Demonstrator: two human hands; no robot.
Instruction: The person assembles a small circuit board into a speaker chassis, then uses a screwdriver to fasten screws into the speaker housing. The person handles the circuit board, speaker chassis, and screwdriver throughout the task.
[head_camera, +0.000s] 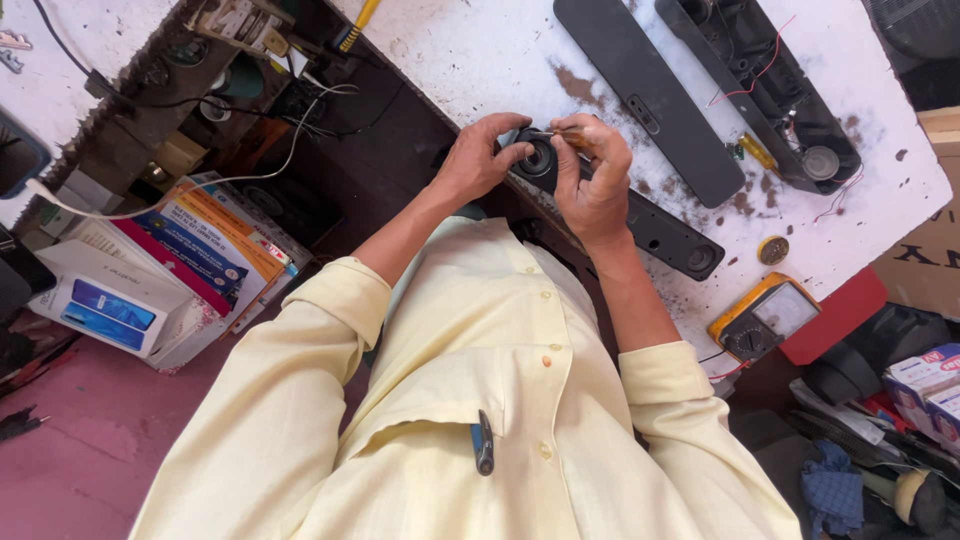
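A long black speaker bar housing (665, 232) lies along the near edge of the white worktable (480, 50). My left hand (482, 155) grips its end, around a round black speaker cone (538, 160). My right hand (593, 180) holds a small screwdriver (562, 136) with an orange-brown handle, its tip pointing at the speaker cone. Both hands are close together at the table's edge.
A flat black speaker cover (650, 95) and an opened speaker shell (775, 95) with red wires lie further back. A yellow multimeter (765, 318) sits at the table's corner, a round coin-like part (773, 250) near it. Boxes and books (170, 260) lie on the floor to the left.
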